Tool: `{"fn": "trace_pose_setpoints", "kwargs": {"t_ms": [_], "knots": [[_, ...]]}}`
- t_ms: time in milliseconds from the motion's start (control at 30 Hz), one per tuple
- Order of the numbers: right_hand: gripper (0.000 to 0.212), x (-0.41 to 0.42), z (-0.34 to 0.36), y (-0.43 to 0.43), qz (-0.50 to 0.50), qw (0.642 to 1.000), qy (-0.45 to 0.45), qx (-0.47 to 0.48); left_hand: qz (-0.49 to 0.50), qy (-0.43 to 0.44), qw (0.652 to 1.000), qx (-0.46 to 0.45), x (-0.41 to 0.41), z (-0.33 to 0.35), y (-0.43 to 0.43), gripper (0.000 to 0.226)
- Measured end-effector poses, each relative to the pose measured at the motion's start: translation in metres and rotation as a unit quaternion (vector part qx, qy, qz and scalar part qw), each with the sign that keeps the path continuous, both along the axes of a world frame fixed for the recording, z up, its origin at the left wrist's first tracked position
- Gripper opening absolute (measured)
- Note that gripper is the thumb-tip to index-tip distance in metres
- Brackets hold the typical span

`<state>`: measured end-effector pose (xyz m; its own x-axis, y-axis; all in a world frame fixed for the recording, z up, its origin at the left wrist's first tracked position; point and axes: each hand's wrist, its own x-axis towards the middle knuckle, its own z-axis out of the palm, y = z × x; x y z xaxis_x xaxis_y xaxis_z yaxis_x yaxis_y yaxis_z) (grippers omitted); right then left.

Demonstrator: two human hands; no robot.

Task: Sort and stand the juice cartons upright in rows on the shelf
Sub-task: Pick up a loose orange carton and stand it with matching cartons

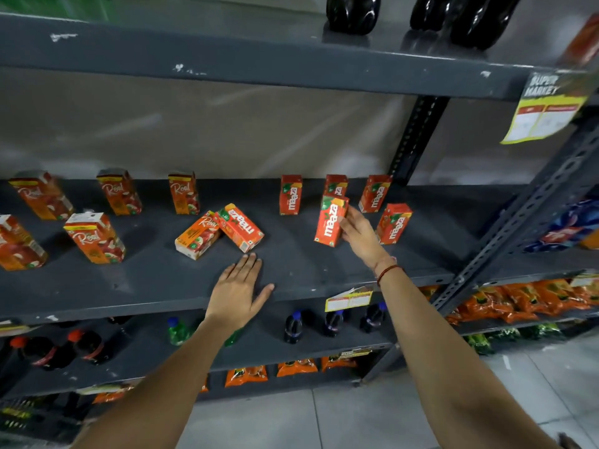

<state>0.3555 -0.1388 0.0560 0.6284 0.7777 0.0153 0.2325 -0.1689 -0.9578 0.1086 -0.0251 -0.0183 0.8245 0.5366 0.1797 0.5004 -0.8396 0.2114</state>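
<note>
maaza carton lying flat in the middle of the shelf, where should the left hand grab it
Grip the lying Maaza carton across its two long sides, coming from above and the front with the left hand. It lies face up; its far end touches the lying Real carton, but the near end is free.

Dim, flat indoor light from above. Soft shadows beside the juice cartons (334,220) on the grey shelf (155,280). Glare streaks across the back panel (210,124) and dark bottles (353,11). Wide-angle bending and motion blur toward the edges.
</note>
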Motion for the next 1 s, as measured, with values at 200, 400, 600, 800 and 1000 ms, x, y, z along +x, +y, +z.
{"fn": "trace_pose_setpoints", "kwargs": {"t_ms": [200,400,600,800,1000], "knots": [[0.046,0.033,-0.011,-0.005,-0.027,0.996,-0.047,-0.068,-0.007,0.003,1.000,0.009,0.002,0.000,0.001,0.091],[0.042,0.042,-0.021,-0.013,-0.034,0.996,-0.050,-0.071,-0.002,0.009,1.000,0.010,0.002,0.001,0.001,0.084],[0.036,0.012,-0.050,-0.012,-0.125,0.992,-0.007,-0.002,0.003,0.020,1.000,0.014,0.002,0.004,-0.001,0.080],[0.067,-0.014,-0.054,0.019,-0.263,0.962,-0.070,-0.022,0.009,0.021,1.000,0.013,0.003,0.004,-0.001,0.080],[0.044,-0.012,-0.055,0.021,-0.305,0.946,-0.105,-0.038,0.012,0.026,1.000,0.012,0.003,0.004,-0.001,0.080]]}}
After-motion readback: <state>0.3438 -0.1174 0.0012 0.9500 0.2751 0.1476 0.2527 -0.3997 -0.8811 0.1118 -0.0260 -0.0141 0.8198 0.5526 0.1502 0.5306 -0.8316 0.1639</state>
